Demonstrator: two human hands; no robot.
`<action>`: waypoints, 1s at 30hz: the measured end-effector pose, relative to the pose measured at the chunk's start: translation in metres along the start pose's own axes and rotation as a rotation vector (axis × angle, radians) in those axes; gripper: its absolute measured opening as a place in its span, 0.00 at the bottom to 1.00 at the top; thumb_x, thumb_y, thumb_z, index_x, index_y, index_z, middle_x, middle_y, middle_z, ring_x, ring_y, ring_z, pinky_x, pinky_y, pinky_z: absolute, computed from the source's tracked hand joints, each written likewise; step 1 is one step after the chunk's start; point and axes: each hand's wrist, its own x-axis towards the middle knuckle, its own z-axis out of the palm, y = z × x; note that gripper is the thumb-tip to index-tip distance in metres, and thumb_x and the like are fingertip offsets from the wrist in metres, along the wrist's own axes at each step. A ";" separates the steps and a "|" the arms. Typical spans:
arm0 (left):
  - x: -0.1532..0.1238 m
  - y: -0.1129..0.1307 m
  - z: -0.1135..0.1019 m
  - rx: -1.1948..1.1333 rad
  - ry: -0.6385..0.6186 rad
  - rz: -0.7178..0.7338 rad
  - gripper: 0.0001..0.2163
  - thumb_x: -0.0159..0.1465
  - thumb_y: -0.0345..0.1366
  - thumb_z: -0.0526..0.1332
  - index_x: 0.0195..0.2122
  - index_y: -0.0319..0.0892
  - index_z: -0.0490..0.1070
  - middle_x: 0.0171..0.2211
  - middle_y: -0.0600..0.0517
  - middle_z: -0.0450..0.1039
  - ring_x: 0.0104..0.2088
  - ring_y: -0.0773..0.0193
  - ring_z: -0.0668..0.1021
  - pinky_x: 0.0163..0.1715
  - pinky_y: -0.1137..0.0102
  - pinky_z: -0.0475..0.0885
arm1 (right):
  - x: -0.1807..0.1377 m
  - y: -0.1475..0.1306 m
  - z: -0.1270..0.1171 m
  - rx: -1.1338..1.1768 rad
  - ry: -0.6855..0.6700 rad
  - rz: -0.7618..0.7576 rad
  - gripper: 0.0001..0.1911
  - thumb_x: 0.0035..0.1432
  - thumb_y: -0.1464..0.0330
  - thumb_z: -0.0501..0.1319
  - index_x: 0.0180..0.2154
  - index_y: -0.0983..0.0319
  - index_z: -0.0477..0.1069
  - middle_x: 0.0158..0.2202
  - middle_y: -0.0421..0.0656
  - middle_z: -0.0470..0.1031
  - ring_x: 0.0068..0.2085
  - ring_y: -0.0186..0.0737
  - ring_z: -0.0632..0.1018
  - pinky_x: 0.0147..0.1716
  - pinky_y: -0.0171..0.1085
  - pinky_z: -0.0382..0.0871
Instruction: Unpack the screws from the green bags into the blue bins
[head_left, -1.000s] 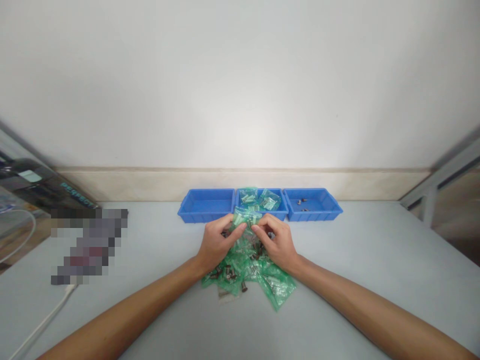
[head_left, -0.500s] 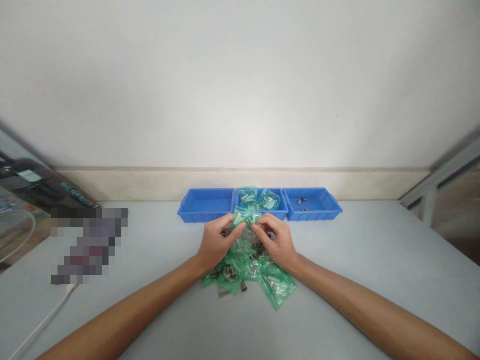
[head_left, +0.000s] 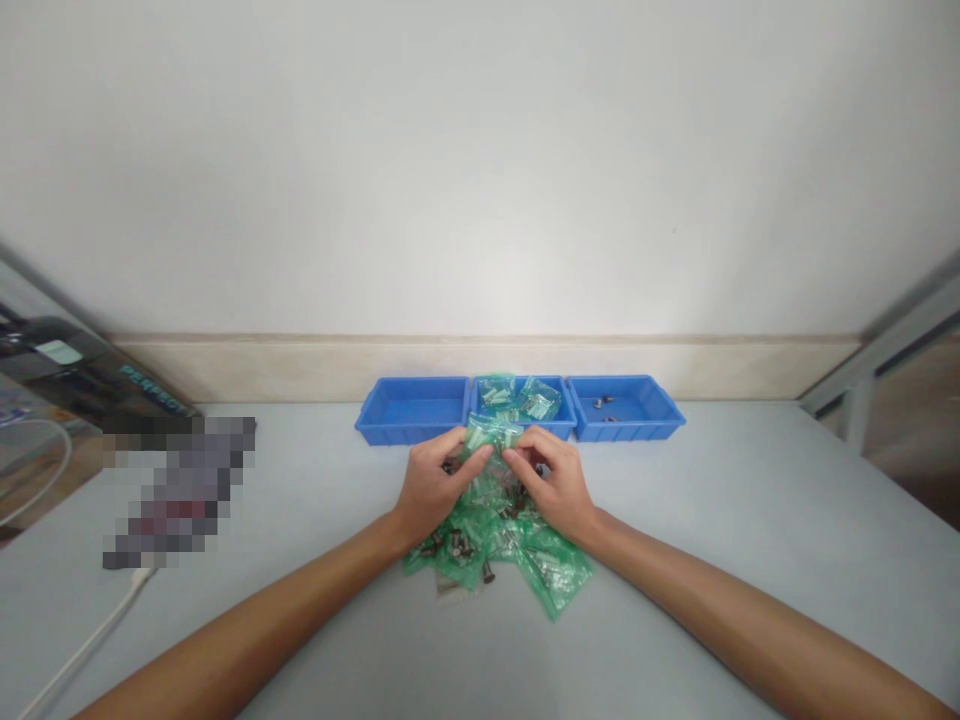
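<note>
Between my two hands is a small green plastic bag with pale pieces showing through it. My left hand pinches its left side between thumb and fingers. On the right side, my right hand pinches it in the same way. Below the hands lies a heap of green plastic bags holding small metal parts, partly hidden by my hands. A dark metal screw or rivet lies loose at the heap's front edge. Just behind the held bag, the middle blue tray contains several similar green bags.
The left blue tray and the right blue tray flank the middle one; a few small metal parts lie in the right tray. A pixelated object with a white cable sits at the left. A wall rises behind the table.
</note>
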 end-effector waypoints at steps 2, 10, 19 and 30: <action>0.000 0.000 0.000 -0.001 0.002 0.004 0.16 0.62 0.41 0.58 0.20 0.42 0.59 0.15 0.59 0.59 0.20 0.70 0.63 0.23 0.75 0.59 | 0.000 0.000 0.000 0.000 -0.001 -0.002 0.13 0.62 0.67 0.58 0.25 0.60 0.64 0.22 0.37 0.62 0.25 0.34 0.65 0.26 0.34 0.59; -0.001 0.000 0.000 0.006 0.006 0.013 0.16 0.62 0.40 0.58 0.20 0.41 0.58 0.16 0.59 0.59 0.20 0.71 0.63 0.23 0.75 0.59 | 0.000 0.000 0.000 0.011 0.004 -0.012 0.12 0.62 0.68 0.59 0.25 0.60 0.64 0.23 0.36 0.62 0.25 0.33 0.65 0.26 0.33 0.58; -0.001 -0.003 0.001 -0.004 0.014 0.027 0.16 0.62 0.40 0.59 0.20 0.41 0.59 0.16 0.60 0.58 0.19 0.72 0.63 0.22 0.76 0.58 | 0.000 0.001 0.000 0.000 0.003 -0.016 0.13 0.62 0.67 0.59 0.25 0.60 0.64 0.22 0.36 0.62 0.25 0.33 0.65 0.26 0.33 0.59; -0.001 -0.004 0.002 -0.013 0.014 0.032 0.15 0.63 0.39 0.59 0.20 0.41 0.60 0.16 0.60 0.58 0.19 0.72 0.63 0.22 0.76 0.58 | 0.000 0.001 0.000 0.017 0.004 -0.026 0.12 0.62 0.68 0.59 0.26 0.61 0.64 0.23 0.36 0.62 0.25 0.33 0.65 0.26 0.32 0.58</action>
